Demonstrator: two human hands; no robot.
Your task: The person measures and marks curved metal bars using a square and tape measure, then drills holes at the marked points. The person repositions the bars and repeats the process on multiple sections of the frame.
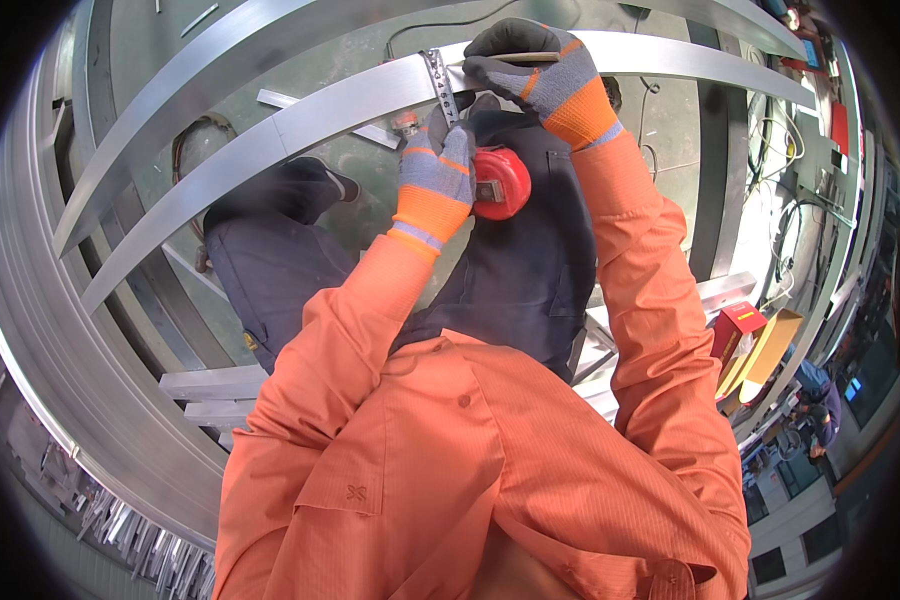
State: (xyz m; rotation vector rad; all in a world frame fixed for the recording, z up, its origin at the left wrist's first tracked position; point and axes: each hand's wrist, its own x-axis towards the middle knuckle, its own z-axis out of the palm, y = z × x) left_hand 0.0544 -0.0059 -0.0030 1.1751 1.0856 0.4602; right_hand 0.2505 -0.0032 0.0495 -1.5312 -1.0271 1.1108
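Note:
My left hand (437, 170), in a grey and orange glove, is closed on a tape measure. Its round red case (501, 183) hangs beside the fingers. The pulled-out tape blade (440, 85) lies across a curved silver metal bar (330, 112). Above the same bar, my right hand (530, 70) wears a matching glove with dark fingertips. A thin tan pencil (525, 57) is pinched in it, its point turned left toward the blade. The pencil point is close to the bar's face; whether they touch I cannot tell.
A second metal bar (170, 120) runs farther off, nearly parallel. Long profiles (70, 370) are stacked at the left. Cables (785, 235) lie at the right, near a red and yellow box (740, 330). My legs (530, 240) are below the bar.

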